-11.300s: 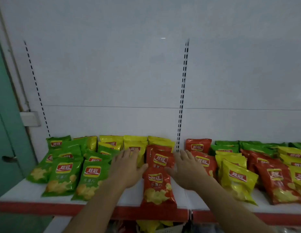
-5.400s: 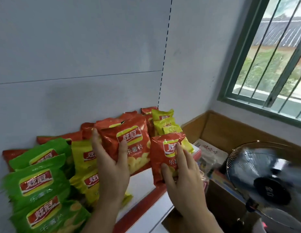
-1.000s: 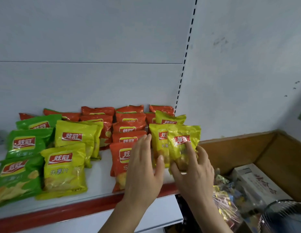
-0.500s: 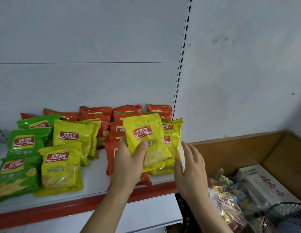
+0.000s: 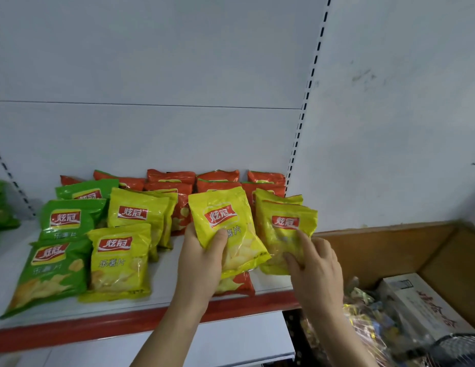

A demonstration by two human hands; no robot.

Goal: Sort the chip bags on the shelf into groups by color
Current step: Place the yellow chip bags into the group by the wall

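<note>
My left hand (image 5: 202,263) holds a yellow chip bag (image 5: 225,229) lifted above the shelf (image 5: 141,320). My right hand (image 5: 314,268) grips a second yellow bag (image 5: 284,231) at the shelf's right end, with another yellow bag (image 5: 277,198) behind it. An orange bag (image 5: 237,283) lies partly under the lifted one. Orange bags (image 5: 218,178) line the back. Yellow bags (image 5: 119,260) and green bags (image 5: 53,271) lie to the left.
The white shelf has a red front edge, and a slotted upright (image 5: 304,109) ends it on the right. Below right, a wooden box (image 5: 390,250) holds a white carton (image 5: 419,303) and wrapped sweets. A fan grille (image 5: 459,348) shows at the bottom right.
My right hand has moved up from open air and closed on the yellow bag at the shelf's right end. My left hand keeps its yellow bag at about the same spot.
</note>
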